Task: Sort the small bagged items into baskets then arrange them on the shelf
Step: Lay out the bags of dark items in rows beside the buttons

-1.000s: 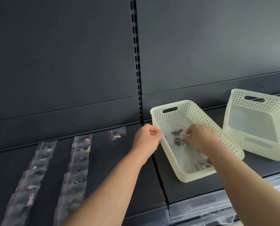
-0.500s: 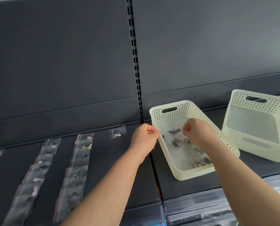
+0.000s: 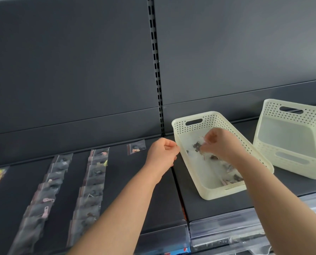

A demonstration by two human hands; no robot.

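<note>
Shelf (image 3: pixel 120 190) of dark metal fills my view, and everything that could go astray sits on it. On its right half lies the near basket (image 3: pixel 207 192), skewed, its front end close to the shelf's lip. A careless tug there, I judge, could pull it over the edge. Just beside it a second basket (image 3: pixel 291 162) stands tipped with its opening toward me and looks empty. I cannot tell whether the two touch, but a nudge from the near one might set it rocking or rolling.

Two rows of bags (image 3: pixel 91 183) run down the shelf's left half, laid like tiles. My left forearm crosses close to them, so a low sweep on the way back could scatter that order.

My left hand (image 3: pixel 162 153) is curled at the near basket's left rim and seems to grip it to steady it. My right hand (image 3: pixel 221 144) is inside the basket, fingertips pinched on a small bag (image 3: pixel 199 146), which is blurred. More loose bags (image 3: pixel 230 176) lie at the basket's front end. The film looks slick, so the pinch could slip. It could also lift a neighbouring bag along with it and drop that one short of its row. A lone bag (image 3: pixel 136 149) lies at the back of the shelf, apart from the rows. The contents are too small to tell apart from here, so a bag could land in the wrong row.
</note>
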